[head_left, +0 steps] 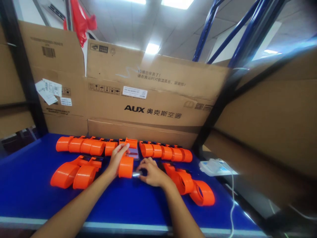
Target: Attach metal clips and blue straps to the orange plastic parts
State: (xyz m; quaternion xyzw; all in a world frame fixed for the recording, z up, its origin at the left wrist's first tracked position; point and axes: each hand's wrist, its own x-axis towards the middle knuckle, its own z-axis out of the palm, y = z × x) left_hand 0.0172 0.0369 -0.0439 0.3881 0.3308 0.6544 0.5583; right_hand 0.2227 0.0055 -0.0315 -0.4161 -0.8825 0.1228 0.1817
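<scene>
My left hand [117, 162] is closed around an orange plastic part with a round, cup-like end [126, 167], held over the blue tabletop [138, 201]. Its upper end shows beside my thumb. In my right hand [151, 172], thumb and fingers pinch a small shiny metal cylinder [137, 174], which points at the right side of the orange part. Whether the two touch, I cannot tell. Behind my left hand lies a flat purplish rectangular object [134, 153], partly covered.
Similar orange parts stand in a back row, left [86, 146] and right [167, 153]. More lie at front left [84, 177] and front right [203, 192]. Cardboard walls [106, 105] enclose the back and sides. A white power strip [214, 167] with a cable sits at the right edge.
</scene>
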